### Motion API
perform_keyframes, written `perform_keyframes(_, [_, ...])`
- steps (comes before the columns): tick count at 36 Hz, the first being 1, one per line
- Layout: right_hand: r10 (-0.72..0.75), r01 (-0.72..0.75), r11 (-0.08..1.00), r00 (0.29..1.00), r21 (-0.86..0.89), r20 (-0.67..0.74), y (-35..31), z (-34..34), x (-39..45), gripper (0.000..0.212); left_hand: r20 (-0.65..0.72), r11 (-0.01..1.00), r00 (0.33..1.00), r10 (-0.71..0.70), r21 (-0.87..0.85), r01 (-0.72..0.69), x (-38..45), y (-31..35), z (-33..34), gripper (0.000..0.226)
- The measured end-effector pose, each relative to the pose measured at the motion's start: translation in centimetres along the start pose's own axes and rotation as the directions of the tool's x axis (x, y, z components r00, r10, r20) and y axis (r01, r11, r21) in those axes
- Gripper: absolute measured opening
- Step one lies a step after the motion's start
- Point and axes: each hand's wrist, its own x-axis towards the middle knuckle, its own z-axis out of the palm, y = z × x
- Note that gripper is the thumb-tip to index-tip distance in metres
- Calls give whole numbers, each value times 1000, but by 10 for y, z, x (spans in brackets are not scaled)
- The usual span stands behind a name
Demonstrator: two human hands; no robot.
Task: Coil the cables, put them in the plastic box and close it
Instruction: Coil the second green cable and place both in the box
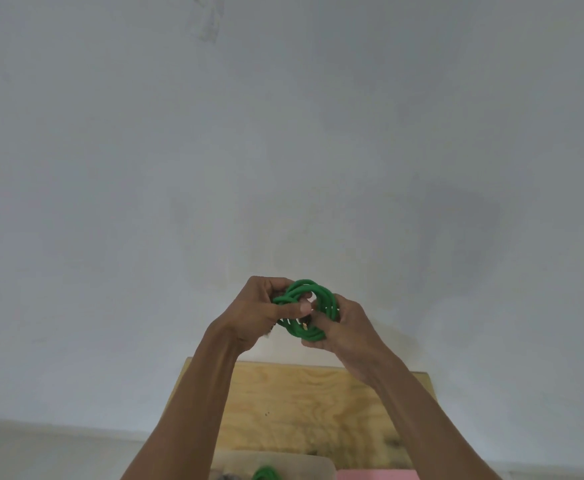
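Both hands (pixel 304 317) (fingers curled), gripping green cable coil (pixel 313 308)

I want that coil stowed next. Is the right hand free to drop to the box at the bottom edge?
Probably not yet: the right hand and left hand both grip the green coil. Otherwise nothing blocks the way down to the box.

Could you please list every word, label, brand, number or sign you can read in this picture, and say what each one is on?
There is no readable text in this view.
Green cable, held coiled by the left hand and right hand: no print visible.
Wooden table: bare grain only, no label.
Pink thing and plastic box at the bottom edge: cut off, nothing legible.
Pale strip on the wall: too blurred to tell whether it carries writing.
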Motion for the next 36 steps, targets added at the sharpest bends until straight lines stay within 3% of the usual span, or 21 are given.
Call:
perform_keyframes(3, [-45, 41, 998, 996, -46, -73, 1, 2, 0, 14, -1, 997, 1000, 3, 74, -3, 0, 3, 2, 18])
perform_keyframes(9, [-26, 40, 996, 985, 79, -168, 6, 6, -3, 10, -35, 977, 999, -5, 213, 12, 2, 3, 2, 9])
perform_keyframes(15, [-91, 89, 996, 991, -21, -102, 12, 7, 0, 13, -38, 994, 999, 32, 108, -28, 0, -1, 1, 17])
perform_keyframes(23, [12, -19, 957, 1000, 289, 25, 5, 4, -3, 20, -21, 1000, 1000, 19, -4, -19, -4, 0, -2, 20])
perform_keyframes(25, [26, -38, 947, 999, 318, 43, 4, 3, -5, 21, -23, 998, 1000, 14, -68, -16, -4, -1, -2, 30])
perform_keyframes(28, [1, 3, 986, 1000, 168, -25, 2, 2, -7, 19, 0, 997, 1000, 3, -81, -3, -6, -4, -4, 43])
perform_keyframes(32, [-92, 78, 992, 985, -101, -148, 6, 1, -3, 6, 66, 999, 998, 2, -33, 0, -5, -6, -2, 30])
perform_keyframes(36, [-127, 105, 986, 976, -132, -177, 4, 1, -2, 3, 73, 998, 997, 22, -56, -18, -2, -5, -2, 21])
